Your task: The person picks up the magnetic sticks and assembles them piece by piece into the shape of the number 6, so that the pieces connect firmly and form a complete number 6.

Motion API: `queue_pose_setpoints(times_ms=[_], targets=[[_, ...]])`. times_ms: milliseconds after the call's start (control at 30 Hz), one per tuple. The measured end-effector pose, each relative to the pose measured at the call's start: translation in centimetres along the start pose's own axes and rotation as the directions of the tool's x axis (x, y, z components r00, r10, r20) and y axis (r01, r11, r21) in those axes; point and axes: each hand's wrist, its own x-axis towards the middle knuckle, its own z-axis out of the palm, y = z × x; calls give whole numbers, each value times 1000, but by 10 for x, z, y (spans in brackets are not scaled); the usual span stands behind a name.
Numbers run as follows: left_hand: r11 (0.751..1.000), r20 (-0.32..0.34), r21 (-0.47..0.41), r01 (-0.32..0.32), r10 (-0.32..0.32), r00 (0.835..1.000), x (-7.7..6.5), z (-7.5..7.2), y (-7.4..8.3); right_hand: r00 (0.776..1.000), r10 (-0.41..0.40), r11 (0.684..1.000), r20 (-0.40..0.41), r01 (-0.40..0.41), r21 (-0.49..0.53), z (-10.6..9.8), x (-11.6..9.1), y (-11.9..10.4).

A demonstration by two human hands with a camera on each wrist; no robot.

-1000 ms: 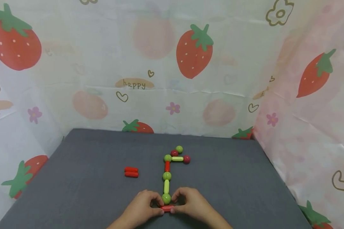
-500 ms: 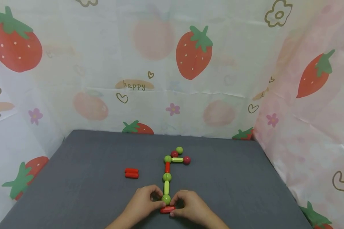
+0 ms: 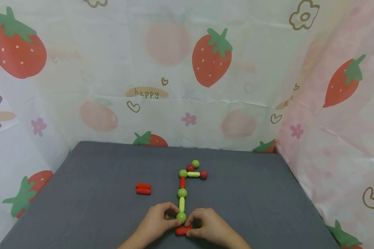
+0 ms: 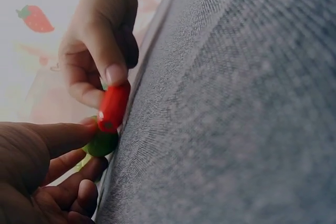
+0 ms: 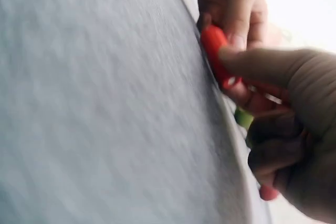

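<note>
In the head view, my left hand [image 3: 156, 221] pinches the green ball [image 3: 181, 217] at the near end of a chain of balls and rods. My right hand [image 3: 208, 224] holds a short red rod [image 3: 183, 231] between thumb and fingers, crosswise just in front of that ball. The left wrist view shows the red rod [image 4: 114, 106] in the right fingers, close to the green ball [image 4: 102, 144]; whether they touch I cannot tell. From the ball a yellow-green rod [image 3: 182, 204] runs away to a second green ball [image 3: 182, 193].
Farther along the chain come a red rod [image 3: 182, 183], a green ball [image 3: 183, 173], and a yellow-green rod [image 3: 193, 174] ending at a dark red ball [image 3: 204, 174]. Behind lie another dark red ball [image 3: 190, 167] and green ball [image 3: 195, 164]. Two red rods [image 3: 143, 188] lie left on the grey table [image 3: 96, 207].
The red rod has shifted slightly toward me, away from the ball. My left fingers have moved from the rod to the green ball, while my right hand keeps the rod.
</note>
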Motion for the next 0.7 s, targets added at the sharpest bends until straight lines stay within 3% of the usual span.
queue_pose_setpoints(times_ms=[233, 400, 700], targets=[[999, -2, -33, 2, -2, 1000, 0, 1, -2, 998, -67, 998, 19, 66, 6, -23, -2, -3], [999, -17, -32, -4, 3, 1000, -2, 3, -2, 995, -78, 996, -61, 75, -50, -45, 2, -7], [1000, -32, -26, -4, 3, 999, -3, 4, -3, 968, -100, 993, -229, 81, -88, -70, 21, -8]])
